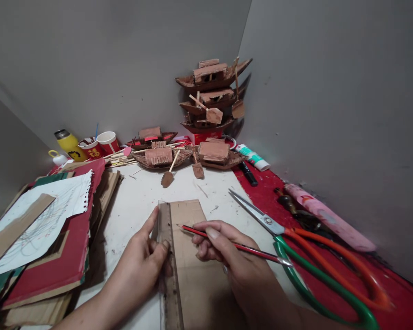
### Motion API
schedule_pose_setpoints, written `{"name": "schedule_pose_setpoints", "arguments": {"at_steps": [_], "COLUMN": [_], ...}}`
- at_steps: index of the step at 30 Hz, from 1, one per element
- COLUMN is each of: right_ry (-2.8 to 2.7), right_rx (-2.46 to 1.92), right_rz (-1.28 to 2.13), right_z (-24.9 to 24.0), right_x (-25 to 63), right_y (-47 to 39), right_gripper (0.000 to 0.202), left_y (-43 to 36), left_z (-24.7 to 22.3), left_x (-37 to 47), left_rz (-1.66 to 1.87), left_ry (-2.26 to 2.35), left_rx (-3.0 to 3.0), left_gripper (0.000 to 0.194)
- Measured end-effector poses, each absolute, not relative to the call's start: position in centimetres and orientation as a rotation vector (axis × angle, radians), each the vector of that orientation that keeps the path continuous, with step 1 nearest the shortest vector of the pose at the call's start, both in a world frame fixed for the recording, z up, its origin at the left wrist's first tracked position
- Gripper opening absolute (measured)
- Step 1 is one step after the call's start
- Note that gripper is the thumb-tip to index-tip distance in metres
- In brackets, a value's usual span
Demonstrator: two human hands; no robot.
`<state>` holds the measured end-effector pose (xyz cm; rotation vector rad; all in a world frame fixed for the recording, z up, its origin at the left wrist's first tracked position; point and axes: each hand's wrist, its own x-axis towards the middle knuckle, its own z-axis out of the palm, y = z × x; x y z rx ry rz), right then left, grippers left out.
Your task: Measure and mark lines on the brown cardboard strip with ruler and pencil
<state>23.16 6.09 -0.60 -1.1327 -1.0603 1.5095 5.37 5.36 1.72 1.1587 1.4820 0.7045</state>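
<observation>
A piece of brown cardboard (189,256) lies on the white table surface (131,211) in front of me. Along its left edge runs a clear ruler (168,284). My left hand (147,252) grips the ruler's left side, thumb on top and index finger stretched along the edge. In my right hand (223,247) is a red and black pencil (241,247), pinched between thumb and fingers. Its tip points left, over or on the cardboard close to the ruler; contact cannot be made out. Large scissors (282,233) with orange and green handles lie right of my right hand.
Model boats (209,78) are stacked at the back, with more boats (163,156) and small paddles before them. Cardboard sheets and paper (55,220) pile up at left. Paper cups (107,142) and a yellow bottle (69,144) stand behind. A black marker (248,174) lies right.
</observation>
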Motion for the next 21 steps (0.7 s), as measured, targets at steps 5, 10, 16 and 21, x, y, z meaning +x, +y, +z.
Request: {"name": "schedule_pose_setpoints", "arguments": {"at_steps": [5,10,16,21], "right_ry": [-1.081,-1.052,-0.965,-0.937], "right_rx": [-1.231,-1.294,-1.213,-1.228], "right_rz": [1.481,1.499,1.501,1.431], "right_z": [0.2,-0.4,0.0,3.2], "right_x": [23.2,23.1,23.2,23.3], "right_y": [6.1,6.5,7.1,7.6], "right_gripper": [0.024,0.026,0.029,0.029], "left_y": [5.3,5.4,5.5,5.5], "left_z": [1.4,1.4,1.7,1.8], "left_x": [5.3,5.3,5.6,5.5], "left_rz": [0.73,0.717,0.681,0.661], "left_ry": [1.449,1.461,1.479,1.476], "left_rx": [1.122,1.096,1.056,1.099], "left_gripper": [0.081,0.079,0.077,0.077]}}
